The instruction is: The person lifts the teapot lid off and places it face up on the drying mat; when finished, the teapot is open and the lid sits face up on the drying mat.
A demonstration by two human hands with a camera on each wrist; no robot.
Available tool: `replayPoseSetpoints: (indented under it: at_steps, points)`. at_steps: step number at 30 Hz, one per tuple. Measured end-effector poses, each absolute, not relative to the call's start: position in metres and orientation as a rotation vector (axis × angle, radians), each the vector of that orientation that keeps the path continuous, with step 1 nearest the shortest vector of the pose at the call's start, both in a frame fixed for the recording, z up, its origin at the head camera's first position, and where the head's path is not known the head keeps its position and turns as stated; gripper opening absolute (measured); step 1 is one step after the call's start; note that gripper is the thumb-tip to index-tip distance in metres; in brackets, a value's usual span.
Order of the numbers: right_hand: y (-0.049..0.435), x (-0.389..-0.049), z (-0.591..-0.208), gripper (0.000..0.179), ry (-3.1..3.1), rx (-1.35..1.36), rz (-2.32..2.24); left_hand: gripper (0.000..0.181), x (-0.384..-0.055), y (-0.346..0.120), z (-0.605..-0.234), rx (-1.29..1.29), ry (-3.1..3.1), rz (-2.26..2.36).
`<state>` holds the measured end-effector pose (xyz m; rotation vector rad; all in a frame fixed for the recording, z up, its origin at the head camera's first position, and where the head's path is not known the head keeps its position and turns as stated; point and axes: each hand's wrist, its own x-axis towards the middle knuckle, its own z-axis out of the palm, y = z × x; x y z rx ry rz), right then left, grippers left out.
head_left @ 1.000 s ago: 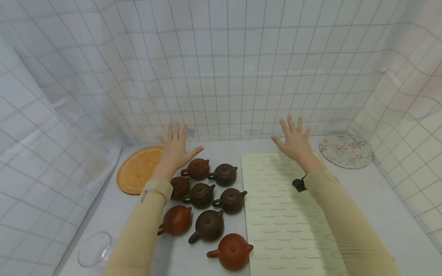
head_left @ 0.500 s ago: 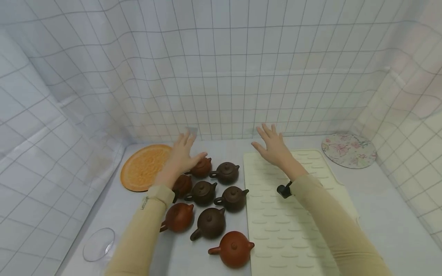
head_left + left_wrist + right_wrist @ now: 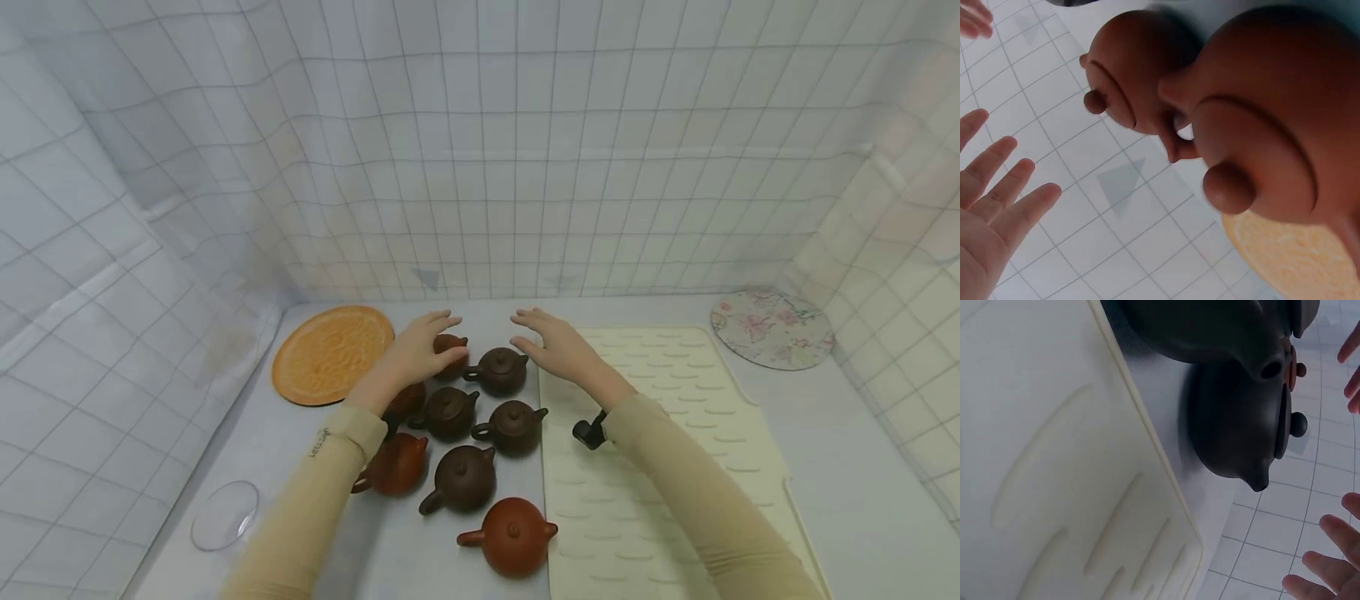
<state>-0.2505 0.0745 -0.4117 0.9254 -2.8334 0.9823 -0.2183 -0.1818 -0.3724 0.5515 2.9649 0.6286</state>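
I note beige left sleeve (image 3: 303, 500), lower left of frame, dark lettering (image 3: 318, 442) by its cuff (image 3: 363, 427); beige right sleeve (image 3: 697, 492), lower right, black wrist device (image 3: 588, 433).

Beyond your left hand (image 3: 412, 354) and right hand (image 3: 564, 350), you face a rippled white back curtain (image 3: 495, 183) with a grey grid. A gridded left curtain (image 3: 67, 275) stands left of them, a matching right curtain (image 3: 907, 325) right. Below them spreads your white tabletop (image 3: 840, 450), under soft light.
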Motion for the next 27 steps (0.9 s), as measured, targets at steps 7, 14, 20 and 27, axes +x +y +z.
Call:
replayPoseSetpoints:
  at_steps: [7,14,20,27]
  points:
    - [0.065,-0.254,-0.417,0.045,-2.829,0.971,1.011,0.051,-0.229,-0.181,-0.362,0.585,2.871,0.557]
    - [0.056,-0.253,-0.420,0.041,-2.836,1.032,0.993,0.048,-0.240,-0.171,-0.375,0.636,2.767,0.528]
    - [0.051,-0.253,-0.421,0.033,-2.869,1.055,0.984,0.043,-0.248,-0.161,-0.389,0.613,2.760,0.484]
    - [0.043,-0.255,-0.424,0.028,-2.941,0.986,1.032,0.040,-0.252,-0.160,-0.400,0.610,2.754,0.460]
